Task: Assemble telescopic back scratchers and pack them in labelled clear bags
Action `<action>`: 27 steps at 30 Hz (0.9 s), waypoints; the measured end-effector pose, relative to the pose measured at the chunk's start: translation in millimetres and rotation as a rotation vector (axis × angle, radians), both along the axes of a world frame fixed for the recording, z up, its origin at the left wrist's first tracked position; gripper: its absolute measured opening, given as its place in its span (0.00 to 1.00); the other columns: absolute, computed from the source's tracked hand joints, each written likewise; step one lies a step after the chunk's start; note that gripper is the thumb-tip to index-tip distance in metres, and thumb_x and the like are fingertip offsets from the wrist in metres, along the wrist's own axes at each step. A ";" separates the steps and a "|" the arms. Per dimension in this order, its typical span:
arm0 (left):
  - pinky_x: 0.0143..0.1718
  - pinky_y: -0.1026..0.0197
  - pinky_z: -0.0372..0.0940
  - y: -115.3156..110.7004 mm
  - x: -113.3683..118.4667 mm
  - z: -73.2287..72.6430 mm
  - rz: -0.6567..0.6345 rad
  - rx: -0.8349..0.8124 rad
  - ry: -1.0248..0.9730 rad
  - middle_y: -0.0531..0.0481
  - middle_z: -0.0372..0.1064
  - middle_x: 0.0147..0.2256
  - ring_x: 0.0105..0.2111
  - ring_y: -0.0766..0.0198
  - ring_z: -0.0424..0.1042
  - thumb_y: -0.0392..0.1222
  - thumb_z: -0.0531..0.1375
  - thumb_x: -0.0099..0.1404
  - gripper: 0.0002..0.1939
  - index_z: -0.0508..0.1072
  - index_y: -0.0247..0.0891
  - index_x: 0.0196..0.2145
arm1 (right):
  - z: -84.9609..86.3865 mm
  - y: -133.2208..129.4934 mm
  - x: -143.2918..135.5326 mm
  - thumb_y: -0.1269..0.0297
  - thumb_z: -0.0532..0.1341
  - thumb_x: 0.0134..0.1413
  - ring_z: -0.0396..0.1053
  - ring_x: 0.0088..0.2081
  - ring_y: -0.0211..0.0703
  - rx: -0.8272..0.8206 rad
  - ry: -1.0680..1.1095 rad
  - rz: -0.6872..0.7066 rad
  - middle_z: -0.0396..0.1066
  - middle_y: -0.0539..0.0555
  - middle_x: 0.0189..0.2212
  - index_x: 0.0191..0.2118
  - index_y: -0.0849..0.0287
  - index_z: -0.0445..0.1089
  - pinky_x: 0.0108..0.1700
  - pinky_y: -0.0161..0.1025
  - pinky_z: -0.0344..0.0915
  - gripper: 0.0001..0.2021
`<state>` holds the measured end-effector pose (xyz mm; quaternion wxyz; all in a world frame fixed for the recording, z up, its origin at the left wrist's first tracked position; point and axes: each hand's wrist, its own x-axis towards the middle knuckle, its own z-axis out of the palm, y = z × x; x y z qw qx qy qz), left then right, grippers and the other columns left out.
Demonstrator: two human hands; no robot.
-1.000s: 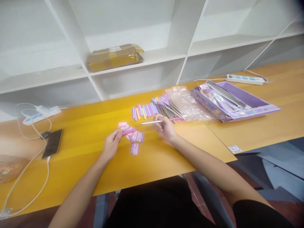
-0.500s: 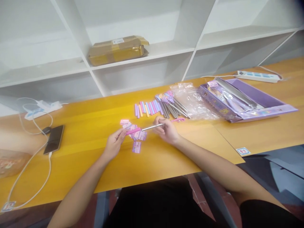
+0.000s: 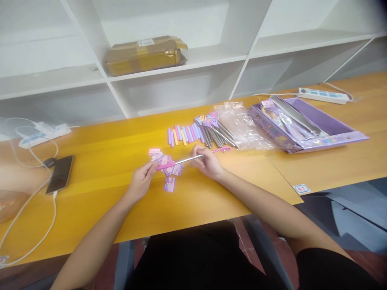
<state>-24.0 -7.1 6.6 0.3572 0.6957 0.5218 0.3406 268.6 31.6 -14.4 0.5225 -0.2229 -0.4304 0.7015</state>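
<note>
My left hand pinches a bright pink tube-shaped sleeve between thumb and fingers. From the sleeve's right end runs a thin silver metal rod. The fingers of my right hand are curled around the rod's far part. Just past that hand, in line with the rod, shows a pink curved piece; whether it is joined to the rod I cannot tell. Small printed cards lie loosely under the sleeve. Behind are a row of pastel tubes and a pile of metal rods with coloured heads.
Clear plastic bags lie beside an open purple box holding packaged items. At left are a phone on a cable and a power strip. Another power strip lies at back right. A taped carton sits on the shelf.
The view has shifted slightly, so everything sits a little further left and higher. Both hands keep the pink sleeve and rod in nearly the same pose.
</note>
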 end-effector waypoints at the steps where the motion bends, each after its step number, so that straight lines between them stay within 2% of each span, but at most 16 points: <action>1: 0.34 0.61 0.59 -0.9 0.6 2.1 -0.001 0.023 0.028 0.53 0.67 0.29 0.30 0.63 0.63 0.66 0.54 0.79 0.28 0.81 0.38 0.42 | -0.4 0.0 0.0 0.56 0.62 0.64 0.41 0.17 0.34 0.011 -0.008 -0.004 0.52 0.41 0.14 0.32 0.54 0.69 0.25 0.36 0.44 0.10; 5: 0.34 0.61 0.58 -2.8 2.9 5.9 -0.007 0.071 0.067 0.54 0.69 0.30 0.28 0.64 0.63 0.60 0.55 0.80 0.24 0.82 0.39 0.44 | -0.5 -1.2 -1.2 0.56 0.62 0.64 0.42 0.17 0.34 0.028 -0.017 -0.009 0.52 0.41 0.14 0.32 0.54 0.69 0.25 0.36 0.44 0.10; 11: 0.34 0.61 0.58 -3.4 5.8 3.2 -0.033 0.065 0.039 0.54 0.68 0.29 0.28 0.64 0.60 0.57 0.57 0.78 0.21 0.82 0.39 0.43 | 0.6 -5.3 -4.3 0.56 0.62 0.63 0.43 0.18 0.35 0.040 -0.044 0.007 0.50 0.41 0.14 0.30 0.53 0.67 0.26 0.36 0.46 0.12; 16: 0.31 0.61 0.55 1.1 2.0 -2.7 0.007 0.010 -0.064 0.54 0.63 0.26 0.27 0.63 0.58 0.62 0.58 0.77 0.24 0.81 0.40 0.43 | 4.7 -0.9 0.5 0.52 0.65 0.63 0.44 0.19 0.33 -0.004 -0.105 0.026 0.53 0.41 0.17 0.34 0.55 0.71 0.26 0.37 0.42 0.12; 20: 0.28 0.61 0.52 10.8 -6.4 -5.2 0.091 0.001 -0.165 0.56 0.58 0.24 0.26 0.63 0.55 0.66 0.61 0.74 0.25 0.79 0.40 0.41 | 11.6 10.9 15.6 0.51 0.71 0.57 0.42 0.21 0.32 -0.024 -0.154 -0.063 0.51 0.41 0.20 0.36 0.56 0.73 0.27 0.37 0.37 0.14; 27: 0.27 0.61 0.49 15.6 -13.5 -3.4 0.159 0.027 -0.245 0.57 0.54 0.24 0.24 0.65 0.53 0.66 0.63 0.74 0.24 0.79 0.40 0.43 | 18.3 22.0 29.6 0.48 0.75 0.52 0.44 0.22 0.31 -0.026 -0.086 -0.119 0.59 0.44 0.27 0.39 0.55 0.76 0.27 0.38 0.40 0.18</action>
